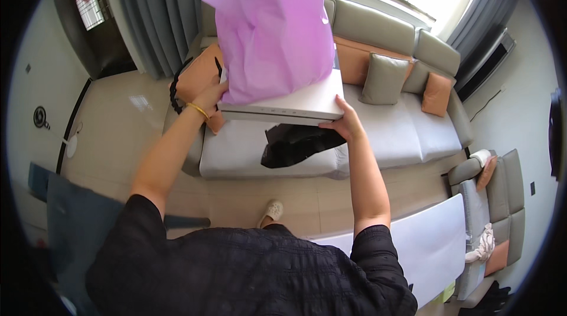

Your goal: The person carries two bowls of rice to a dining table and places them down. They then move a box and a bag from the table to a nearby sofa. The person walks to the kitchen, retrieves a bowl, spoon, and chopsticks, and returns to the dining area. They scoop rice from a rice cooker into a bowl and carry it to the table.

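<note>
Between my two hands I carry a flat white box (316, 98), held up in front of me over the sofa. My left hand (211, 94), with a yellow band at the wrist, is closed on the box's left edge; some of its fingers are hidden. At the right front corner my right hand (347, 122) grips it, thumb on top and fingers below. On the box lies a large crumpled purple bag (274, 35). Beneath the box is a black plastic-looking piece (301, 146); whether it hangs from my right hand or lies on the sofa I cannot tell.
A long grey sofa (384, 124) stretches ahead, with a grey cushion (384, 78) and an orange cushion (436, 94). An orange bag-like item with a dark strap (198, 74) sits at its left end. A white table (425, 245) stands at my lower right, a blue-grey chair (82, 215) at my lower left.
</note>
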